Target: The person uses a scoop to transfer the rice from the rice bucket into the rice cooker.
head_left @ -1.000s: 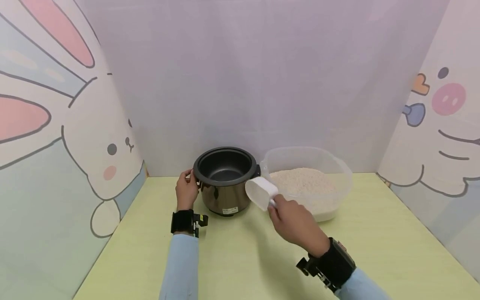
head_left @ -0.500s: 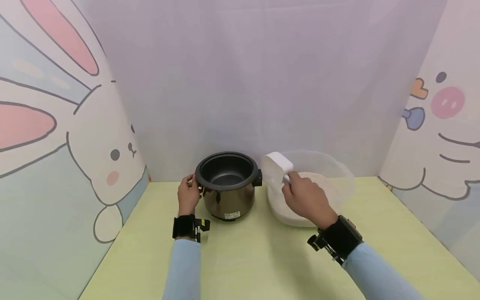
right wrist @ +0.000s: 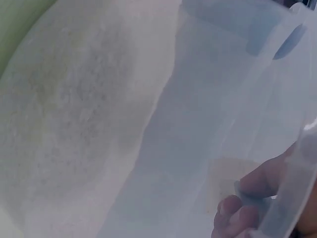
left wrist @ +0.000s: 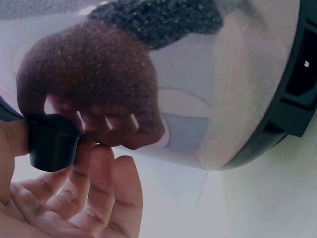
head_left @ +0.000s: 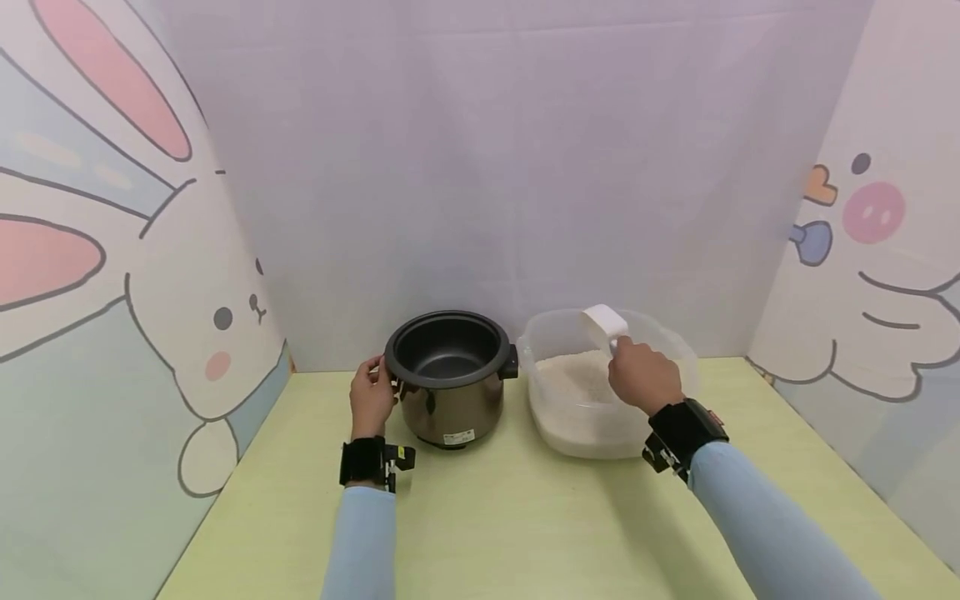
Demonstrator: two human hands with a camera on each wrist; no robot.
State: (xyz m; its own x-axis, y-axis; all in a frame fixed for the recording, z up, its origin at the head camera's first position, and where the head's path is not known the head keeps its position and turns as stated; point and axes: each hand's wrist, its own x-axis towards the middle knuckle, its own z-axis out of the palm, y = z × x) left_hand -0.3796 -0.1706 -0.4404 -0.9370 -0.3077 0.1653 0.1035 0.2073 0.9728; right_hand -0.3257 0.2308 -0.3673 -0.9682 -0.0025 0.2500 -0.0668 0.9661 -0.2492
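Observation:
A brown rice cooker without a lid stands on the table, its dark inner pot showing bare inside. My left hand grips its black side handle, thumb on one side and fingers curled from the other. To the right is a clear plastic container of rice. Over it, my right hand holds a white scoop by the handle. Through the container wall in the right wrist view, the curled fingers show. What the scoop holds is hidden.
The pale yellow-green table stretches in front of both vessels. A plain light curtain hangs close behind them. Cartoon-printed panels stand left and right. The cooker's right handle is near the container's rim.
My right hand has carried the scoop rightward, from beside the cooker to above the rice container. The left hand keeps its grip on the cooker's handle.

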